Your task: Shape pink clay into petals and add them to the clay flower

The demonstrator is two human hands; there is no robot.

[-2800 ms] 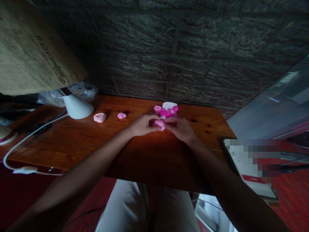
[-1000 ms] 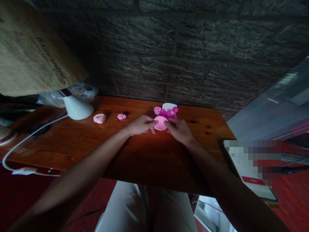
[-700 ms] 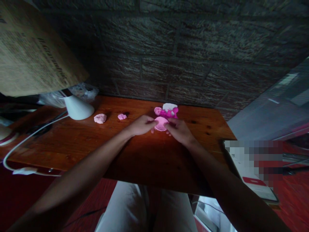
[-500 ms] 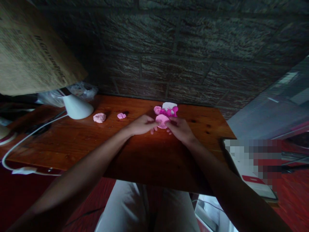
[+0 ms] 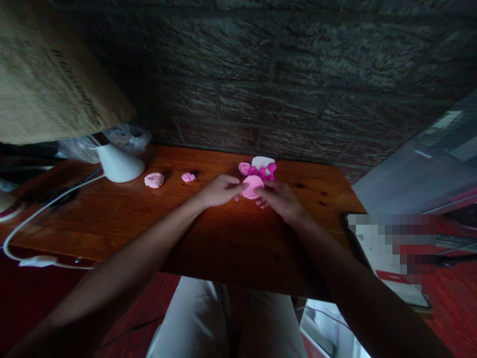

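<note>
A pink disc (image 5: 252,186) sits pinched in the right hand (image 5: 278,197); the left hand's (image 5: 220,191) thumb meets its left edge, grip unclear.

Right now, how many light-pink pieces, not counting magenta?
4: disc in right hand, round piece just beyond it, larger lump near lamp, smaller lump right of that. More may be hidden behind the disc.

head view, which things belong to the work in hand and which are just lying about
Likely part of the work:
pink disc, in the right hand, left hand at its edge
big lump and small lump, also pink
magenta pieces and white piece, just beyond the disc

Likely just lying about:
lamp
cord
plastic bag
</note>
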